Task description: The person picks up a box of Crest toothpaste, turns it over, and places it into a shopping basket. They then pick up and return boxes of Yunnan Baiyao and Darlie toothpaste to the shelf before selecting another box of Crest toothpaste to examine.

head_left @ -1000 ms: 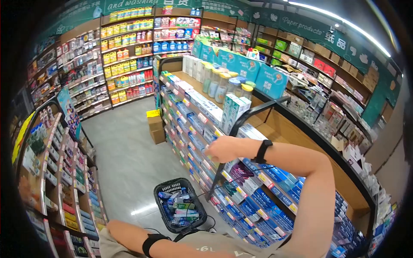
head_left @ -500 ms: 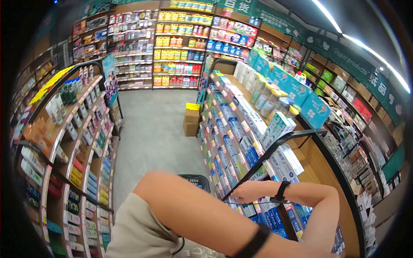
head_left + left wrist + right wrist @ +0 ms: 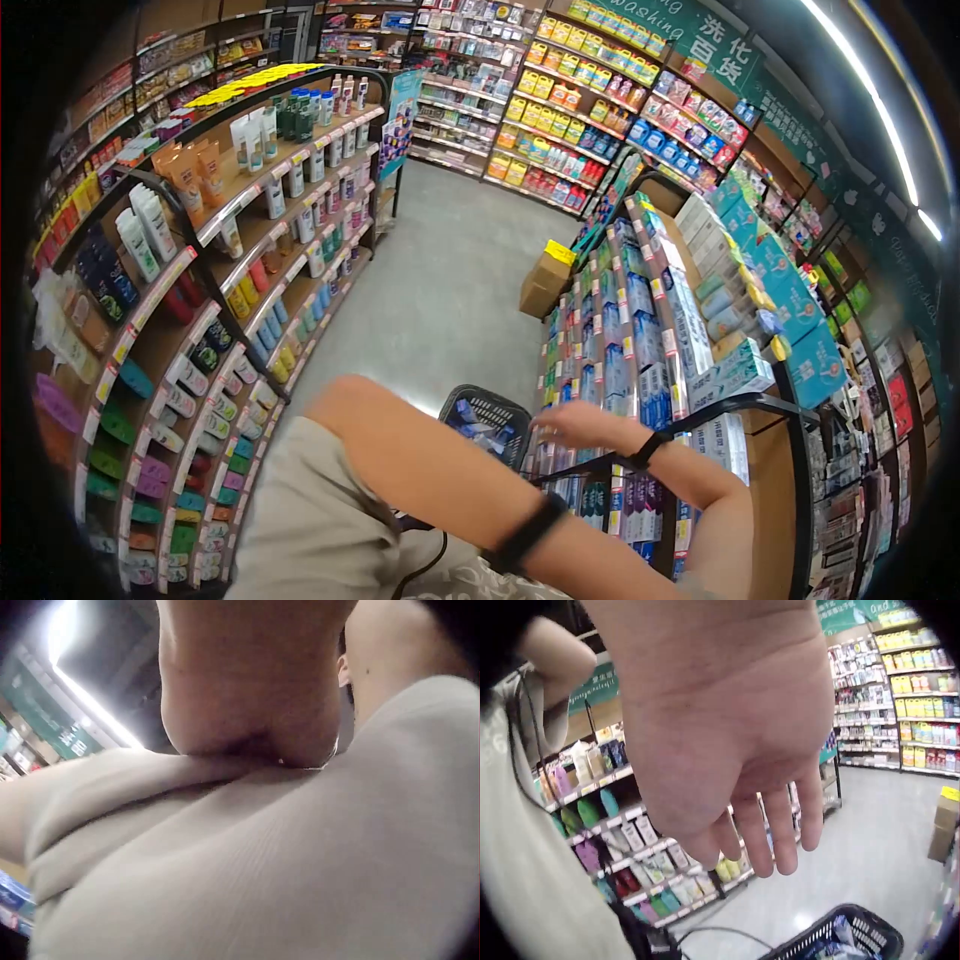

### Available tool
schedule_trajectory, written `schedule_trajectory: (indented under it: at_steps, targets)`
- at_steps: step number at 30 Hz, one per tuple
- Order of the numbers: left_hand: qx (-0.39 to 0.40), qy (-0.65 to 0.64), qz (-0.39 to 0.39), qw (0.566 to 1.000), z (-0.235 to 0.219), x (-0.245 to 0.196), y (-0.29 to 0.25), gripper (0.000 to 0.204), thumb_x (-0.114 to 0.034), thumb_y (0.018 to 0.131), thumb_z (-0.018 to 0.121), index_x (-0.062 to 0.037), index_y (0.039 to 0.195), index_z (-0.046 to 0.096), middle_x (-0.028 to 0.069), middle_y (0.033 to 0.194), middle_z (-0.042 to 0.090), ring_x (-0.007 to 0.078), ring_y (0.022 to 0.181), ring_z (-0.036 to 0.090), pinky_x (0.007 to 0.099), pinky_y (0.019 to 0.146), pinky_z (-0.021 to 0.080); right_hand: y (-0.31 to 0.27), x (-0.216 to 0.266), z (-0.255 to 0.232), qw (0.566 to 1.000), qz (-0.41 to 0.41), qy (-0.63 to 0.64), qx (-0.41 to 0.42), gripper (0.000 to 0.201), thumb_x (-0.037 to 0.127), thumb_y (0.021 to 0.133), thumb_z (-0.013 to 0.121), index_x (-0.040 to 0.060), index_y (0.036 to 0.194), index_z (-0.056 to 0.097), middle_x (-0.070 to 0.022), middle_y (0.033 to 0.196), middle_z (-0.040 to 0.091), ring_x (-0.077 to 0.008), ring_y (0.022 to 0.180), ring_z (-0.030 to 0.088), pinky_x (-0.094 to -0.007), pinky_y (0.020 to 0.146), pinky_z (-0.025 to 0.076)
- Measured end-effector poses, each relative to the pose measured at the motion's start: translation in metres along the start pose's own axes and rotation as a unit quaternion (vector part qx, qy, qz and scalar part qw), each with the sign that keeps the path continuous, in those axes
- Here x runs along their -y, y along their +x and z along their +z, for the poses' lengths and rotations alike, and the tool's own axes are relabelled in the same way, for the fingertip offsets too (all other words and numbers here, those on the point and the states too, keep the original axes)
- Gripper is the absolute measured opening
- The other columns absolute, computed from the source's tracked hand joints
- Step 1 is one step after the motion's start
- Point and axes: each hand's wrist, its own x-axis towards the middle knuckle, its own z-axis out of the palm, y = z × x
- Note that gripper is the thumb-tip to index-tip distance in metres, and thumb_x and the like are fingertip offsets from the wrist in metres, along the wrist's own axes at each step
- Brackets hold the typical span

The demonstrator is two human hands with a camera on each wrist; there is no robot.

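My right hand (image 3: pixel 575 425) is held out between the shelf of boxed goods (image 3: pixel 665 370) and a black shopping basket (image 3: pixel 522 408). In the right wrist view its palm (image 3: pixel 727 742) faces the camera, fingers hanging loosely extended with nothing in them. Several blue and white packets (image 3: pixel 844 934) lie in the basket, which stands on the floor below the hand. My left arm crosses my body. In the left wrist view the heel of the left hand (image 3: pixel 251 690) meets beige shirt cloth (image 3: pixel 247 847); its fingers are hidden there, so I cannot tell how they lie.
A shelf of bottles and tubes (image 3: pixel 290 210) lines the left side of the aisle. Grey floor (image 3: pixel 430 260) runs between the shelves. A carton (image 3: pixel 545 283) with a yellow top stands beside the right shelf. A cable (image 3: pixel 724 930) hangs near the basket.
The head view has turned to the left. My left arm has risen across my body, and my right hand has come down from the shelf's upper edge to nearer the basket.
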Motion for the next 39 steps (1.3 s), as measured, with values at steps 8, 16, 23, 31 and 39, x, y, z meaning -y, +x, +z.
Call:
schedule_trajectory:
  at_steps: [8, 16, 23, 31, 39]
  targets:
    - [0.127, 0.075, -0.676, 0.722, -0.068, -0.054, -0.233, 0.063, -0.046, 0.093, 0.066, -0.0078, 0.142, 0.057, 0.0196, 0.125, 0.069, 0.0377, 0.114, 0.065, 0.0451, 0.095, 0.051, 0.043, 0.102, -0.118, 0.915, 0.009, 0.067, -0.398, 0.006, 0.006, 0.088, 0.071, 0.0032, 0.092, 0.072, -0.0135, 0.082, 0.071, -0.0272, 0.071, 0.071, -0.0335, 0.064, 0.055]
    - [-0.007, 0.388, -0.859, 0.334, -0.152, -0.091, -0.582, 0.031, -0.021, 0.087, 0.068, -0.0105, 0.115, 0.074, 0.0178, 0.117, 0.072, 0.0369, 0.105, 0.070, 0.0488, 0.090, 0.055, 0.145, 0.264, -0.034, 0.893, -0.164, 0.286, -0.306, 0.032, 0.025, 0.092, 0.071, 0.0052, 0.116, 0.065, -0.0126, 0.110, 0.061, -0.0323, 0.101, 0.063, -0.0411, 0.083, 0.053]
    - [-0.126, 0.295, -0.908, 0.270, -0.136, -0.167, -0.597, 0.036, -0.026, 0.083, 0.063, -0.0109, 0.113, 0.076, 0.0174, 0.116, 0.073, 0.0330, 0.110, 0.069, 0.0443, 0.097, 0.052, 0.153, 0.262, -0.005, 0.856, -0.084, 0.396, -0.322, 0.036, 0.027, 0.090, 0.073, 0.0016, 0.113, 0.062, -0.0172, 0.117, 0.057, -0.0359, 0.111, 0.057, -0.0448, 0.093, 0.048]
    - [-0.155, 0.269, -0.907, 0.286, -0.156, -0.183, -0.608, 0.037, -0.024, 0.080, 0.072, -0.0145, 0.116, 0.074, 0.0128, 0.114, 0.074, 0.0336, 0.112, 0.068, 0.0436, 0.097, 0.052, 0.166, 0.241, -0.004, 0.752, 0.055, 0.653, -0.069, 0.023, 0.018, 0.090, 0.072, 0.0018, 0.102, 0.061, -0.0076, 0.091, 0.063, -0.0185, 0.086, 0.065, -0.0348, 0.076, 0.052]
    - [-0.077, 0.359, -0.879, 0.305, -0.160, -0.190, -0.581, 0.041, -0.013, 0.083, 0.068, -0.0152, 0.124, 0.070, 0.0175, 0.111, 0.073, 0.0373, 0.108, 0.068, 0.0451, 0.091, 0.054, 0.143, 0.222, -0.031, 0.456, -0.098, 0.868, 0.171, 0.002, 0.005, 0.090, 0.063, 0.0066, 0.092, 0.063, 0.0030, 0.086, 0.061, -0.0065, 0.075, 0.058, -0.0245, 0.063, 0.049]
